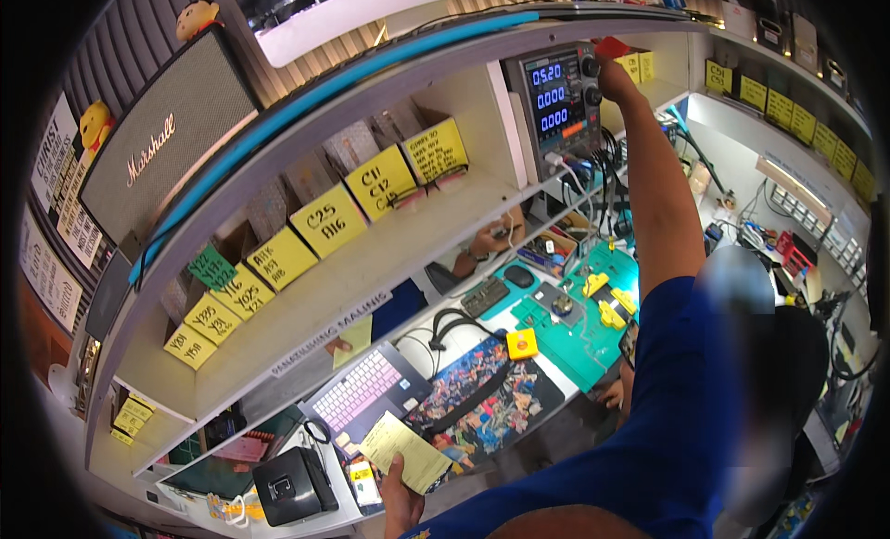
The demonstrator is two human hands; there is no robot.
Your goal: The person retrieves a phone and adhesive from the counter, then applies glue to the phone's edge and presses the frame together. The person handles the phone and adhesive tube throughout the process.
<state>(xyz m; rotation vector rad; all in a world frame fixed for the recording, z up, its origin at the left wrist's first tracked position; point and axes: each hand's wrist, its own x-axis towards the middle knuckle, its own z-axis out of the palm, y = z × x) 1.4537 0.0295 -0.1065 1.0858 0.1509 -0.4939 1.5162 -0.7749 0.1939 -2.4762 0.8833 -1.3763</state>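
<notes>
Here the left hand point(402, 500) pinches a slip point(408, 453) sloping down rightward, the right hand point(616, 77), grip unclear, by a red piece point(610, 47).

Yellow labels point(327, 226) bear handwriting; a meter point(567, 108) shows digits point(548, 74) (three rows).
</notes>
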